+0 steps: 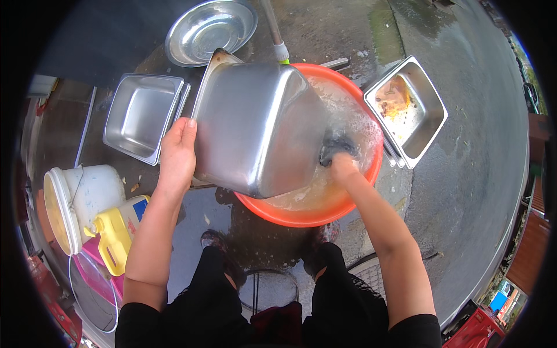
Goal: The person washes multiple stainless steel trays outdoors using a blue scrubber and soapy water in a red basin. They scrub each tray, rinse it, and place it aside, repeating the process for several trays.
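My left hand (179, 150) grips the rim of a large, deep stainless steel pan (243, 126), its outer side and base turned up towards me. The pan is tilted over the left part of an orange plastic tub (300, 219) of cloudy, foamy water. Over the tub's right part, my right hand (343, 166) holds a dark scrubbing pad or cloth (334, 148) at the water; its fingertips are hidden. Dark scorch marks show at the pan's upper corner.
Left of the tub are stacked steel pans (141, 117), a white bucket (93, 191) and a yellow plastic jug (114, 239). A steel basin (211, 32) lies beyond. At the right, a food-stained steel pan (420, 143) rests beside the tub. The ground is wet.
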`<move>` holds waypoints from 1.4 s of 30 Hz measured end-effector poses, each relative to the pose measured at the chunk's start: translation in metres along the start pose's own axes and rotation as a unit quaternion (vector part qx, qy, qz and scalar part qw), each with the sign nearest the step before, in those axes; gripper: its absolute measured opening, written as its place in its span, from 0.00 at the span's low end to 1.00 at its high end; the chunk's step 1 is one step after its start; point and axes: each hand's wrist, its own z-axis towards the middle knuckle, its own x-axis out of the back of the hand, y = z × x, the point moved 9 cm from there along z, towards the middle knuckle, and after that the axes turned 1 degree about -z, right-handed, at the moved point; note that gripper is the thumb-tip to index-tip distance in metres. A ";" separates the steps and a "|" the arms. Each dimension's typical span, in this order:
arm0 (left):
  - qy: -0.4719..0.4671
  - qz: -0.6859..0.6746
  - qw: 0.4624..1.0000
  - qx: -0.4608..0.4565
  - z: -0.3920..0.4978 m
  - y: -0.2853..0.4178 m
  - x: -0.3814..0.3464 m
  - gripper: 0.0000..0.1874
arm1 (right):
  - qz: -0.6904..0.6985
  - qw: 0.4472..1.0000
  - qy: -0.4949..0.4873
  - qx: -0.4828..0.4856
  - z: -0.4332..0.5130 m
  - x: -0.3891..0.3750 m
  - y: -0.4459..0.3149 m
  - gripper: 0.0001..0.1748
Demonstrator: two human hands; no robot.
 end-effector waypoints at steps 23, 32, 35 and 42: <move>-0.015 0.165 0.952 -0.259 -0.078 0.037 -0.021 0.19 | 0.347 0.856 0.168 0.344 -0.142 0.217 -0.149 0.29; -0.051 0.123 0.953 -0.270 -0.075 0.018 -0.013 0.19 | 0.494 0.858 0.084 0.111 -0.014 0.172 -0.069 0.24; -0.045 0.111 0.957 -0.264 -0.073 0.012 -0.007 0.18 | 0.523 0.842 0.072 0.116 0.005 0.164 -0.054 0.23; -0.025 -0.044 0.987 -0.153 -0.058 -0.025 0.014 0.20 | 0.752 0.653 -0.071 0.063 -0.005 0.110 -0.034 0.26</move>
